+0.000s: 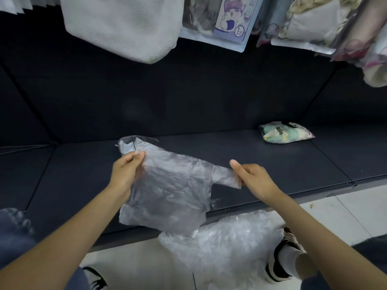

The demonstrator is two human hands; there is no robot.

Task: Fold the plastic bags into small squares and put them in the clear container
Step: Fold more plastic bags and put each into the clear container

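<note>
Holding one translucent plastic bag (167,185) spread above the dark shelf (272,164): left hand (127,170) pinched its upper corner, right hand (253,178) gripped a handle strip. Clear container (134,144) stood just behind the left hand. Heap of bags (222,248) lay on the floor below.

The head view looks forward and down, close over the dark shelf (230,151).

i count one plastic bag (167,185) held up, one heap of bags (226,245) below. one clear container (136,143), one snack pack (284,132).
</note>
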